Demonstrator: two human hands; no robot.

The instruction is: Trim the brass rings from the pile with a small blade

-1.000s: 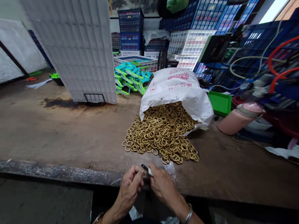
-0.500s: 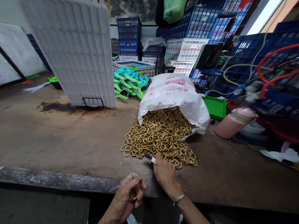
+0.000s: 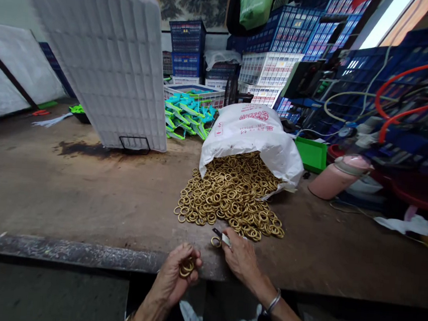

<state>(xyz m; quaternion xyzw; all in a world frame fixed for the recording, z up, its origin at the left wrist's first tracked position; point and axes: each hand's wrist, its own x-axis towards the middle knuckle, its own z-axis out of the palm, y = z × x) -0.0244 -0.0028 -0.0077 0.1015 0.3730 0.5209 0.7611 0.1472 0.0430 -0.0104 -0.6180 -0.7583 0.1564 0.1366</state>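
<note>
My left hand (image 3: 170, 275) is closed around a few brass-coloured rings (image 3: 186, 267) at the table's front edge. In my right hand (image 3: 242, 257) is a small knife-like tool (image 3: 225, 239) with a dark tip and a pale handle; its exact kind is hard to make out. A single ring (image 3: 215, 241) sits by the tip, just in front of the pile; whether the tool touches it I cannot tell. Beyond both hands spreads a pile of rings (image 3: 228, 204), spilling from the mouth of a white woven sack (image 3: 245, 128) with red print.
Left of the sack stands a tall white ribbed panel (image 3: 105, 71) in a wire stand. Green and turquoise plastic parts (image 3: 188, 116) are heaped behind. To the right are a green tray (image 3: 311, 155) and a pink bottle (image 3: 338, 177). Stacked crates (image 3: 270, 68) fill the back.
My right hand has drawn back slightly from the pile, and a single ring now shows by the tool's tip. My left hand has shifted a little left, with its rings turned more into view.
</note>
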